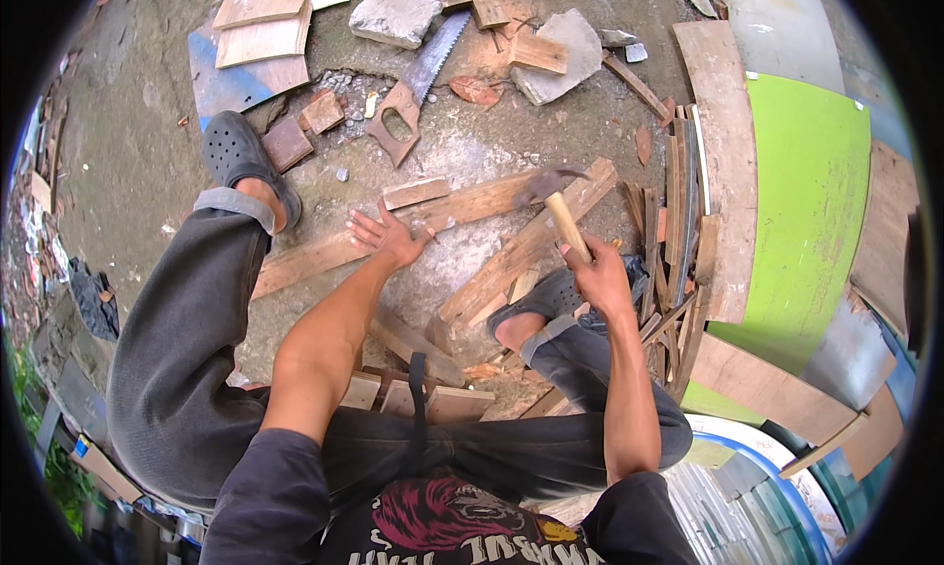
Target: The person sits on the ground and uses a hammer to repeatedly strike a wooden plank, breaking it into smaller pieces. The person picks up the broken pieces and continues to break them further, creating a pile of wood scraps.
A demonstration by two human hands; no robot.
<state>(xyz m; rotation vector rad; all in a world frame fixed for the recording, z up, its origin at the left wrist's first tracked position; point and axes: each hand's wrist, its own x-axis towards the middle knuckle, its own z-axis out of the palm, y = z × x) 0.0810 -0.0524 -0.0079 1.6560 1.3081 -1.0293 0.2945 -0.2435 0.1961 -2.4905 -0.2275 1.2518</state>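
Wooden-handled claw hammer [557, 199] sits in your right hand [596, 275], fingers wrapped tight around the pale handle, its dark steel head raised just above the crossing of two weathered planks. Your left hand [385, 236] presses down on the long brown wooden plank [393, 226] lying across the concrete ground [138, 152], fingers spread flat. A rusty-handled hand saw [418, 88] lies well beyond, near grey stone chunks [395, 14].

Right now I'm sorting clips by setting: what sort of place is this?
Probably an outdoor makeshift carpentry spot. Wooden planks and offcuts lie on bare concrete ground, a handsaw lies among rubble, and the right hand holds a hammer while the left hand presses a plank.
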